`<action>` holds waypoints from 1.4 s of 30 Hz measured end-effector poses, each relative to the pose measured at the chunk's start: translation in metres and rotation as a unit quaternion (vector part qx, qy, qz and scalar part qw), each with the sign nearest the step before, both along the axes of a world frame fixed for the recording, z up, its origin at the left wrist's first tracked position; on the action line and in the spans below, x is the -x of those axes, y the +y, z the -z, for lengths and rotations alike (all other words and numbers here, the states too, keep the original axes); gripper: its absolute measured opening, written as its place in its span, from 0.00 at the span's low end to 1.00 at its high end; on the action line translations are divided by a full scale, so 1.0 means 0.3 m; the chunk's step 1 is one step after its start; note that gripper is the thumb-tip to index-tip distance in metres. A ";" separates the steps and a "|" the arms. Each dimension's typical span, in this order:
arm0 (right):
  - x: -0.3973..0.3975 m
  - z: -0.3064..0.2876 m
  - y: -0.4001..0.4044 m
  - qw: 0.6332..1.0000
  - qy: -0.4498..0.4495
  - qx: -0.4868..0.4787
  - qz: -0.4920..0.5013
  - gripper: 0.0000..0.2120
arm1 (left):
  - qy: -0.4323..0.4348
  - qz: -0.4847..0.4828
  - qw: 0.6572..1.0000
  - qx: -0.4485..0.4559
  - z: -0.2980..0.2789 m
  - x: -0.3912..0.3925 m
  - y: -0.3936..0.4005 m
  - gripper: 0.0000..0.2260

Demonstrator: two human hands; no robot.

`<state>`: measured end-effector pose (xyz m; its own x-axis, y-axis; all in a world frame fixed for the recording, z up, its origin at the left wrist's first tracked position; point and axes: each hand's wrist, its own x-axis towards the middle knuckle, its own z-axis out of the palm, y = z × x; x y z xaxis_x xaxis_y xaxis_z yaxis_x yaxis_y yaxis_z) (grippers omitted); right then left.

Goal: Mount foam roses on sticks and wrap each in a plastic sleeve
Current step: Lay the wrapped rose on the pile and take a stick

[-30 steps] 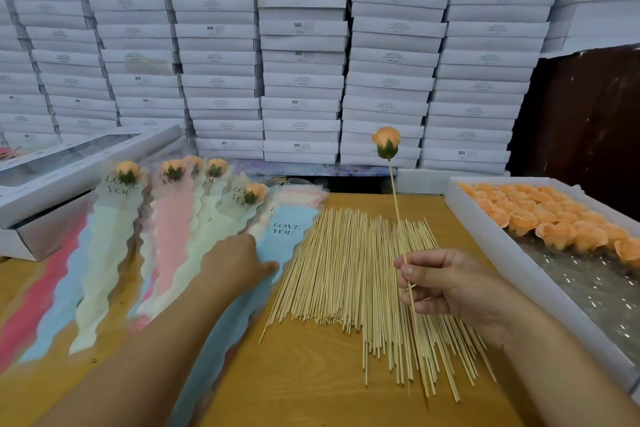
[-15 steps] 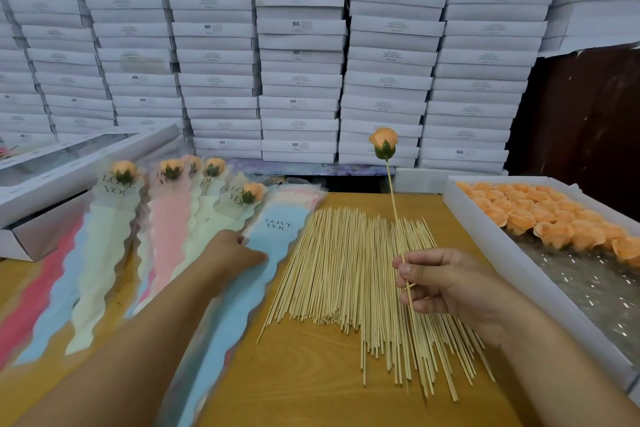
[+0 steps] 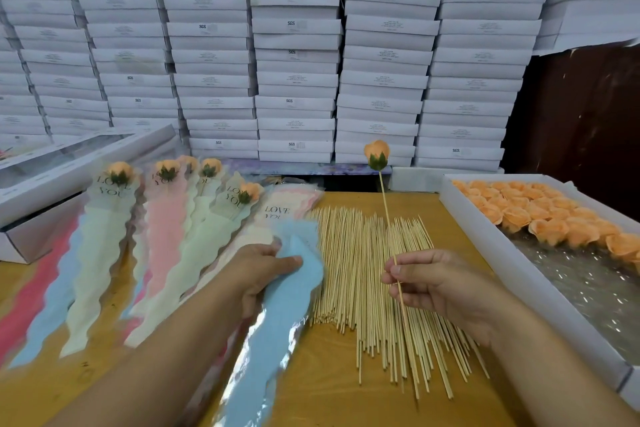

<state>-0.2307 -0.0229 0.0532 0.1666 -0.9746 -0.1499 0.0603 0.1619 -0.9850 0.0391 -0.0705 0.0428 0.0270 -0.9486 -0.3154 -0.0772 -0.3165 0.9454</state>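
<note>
A: Where's the rose?
B: Orange foam rose (image 3: 377, 153) w/ green calyx sits atop a stick (image 3: 388, 208), held upright over the wooden table (image 3: 346, 399). Right hand (image 3: 434, 282) pinches the stick low down, thumb + curled fingers round it.
A: Left hand?
B: Left hand (image 3: 258, 269) grips a blue plastic sleeve (image 3: 273, 329), thumb on top, fingers curled under; it's lifted off the sleeve pile (image 3: 284, 208) printed "LOVE YOU".
A: Containers?
B: White tray (image 3: 512, 253) at right: rows of orange foam roses (image 3: 540, 215) at its far end, bare shiny liner nearer. Bamboo sticks (image 3: 367, 288) lie loose btwn the hands. Wrapped roses (image 3: 166, 204) fan out at left, beside an open white box (image 3: 52, 184). White boxes (image 3: 298, 45) stacked behind.
</note>
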 end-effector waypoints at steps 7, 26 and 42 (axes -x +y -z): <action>0.006 -0.006 0.003 1.000 -0.004 0.007 0.004 0.08 | -0.106 -0.045 0.993 0.021 0.018 -0.012 -0.028 0.09; 0.008 -0.016 0.011 1.000 -0.013 0.009 0.009 0.09 | -0.375 -0.044 0.921 0.092 -0.026 -0.208 -0.087 0.05; 0.006 -0.018 0.012 1.000 -0.010 0.018 0.012 0.04 | -0.452 -0.018 0.888 0.085 -0.046 -0.230 -0.116 0.08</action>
<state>-0.2325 -0.0192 0.0587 0.1463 -0.9830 -0.1111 0.0841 0.1243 -0.9887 0.1083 -0.1053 0.0566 0.2277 -0.9737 -0.0013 -0.8209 -0.1926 0.5376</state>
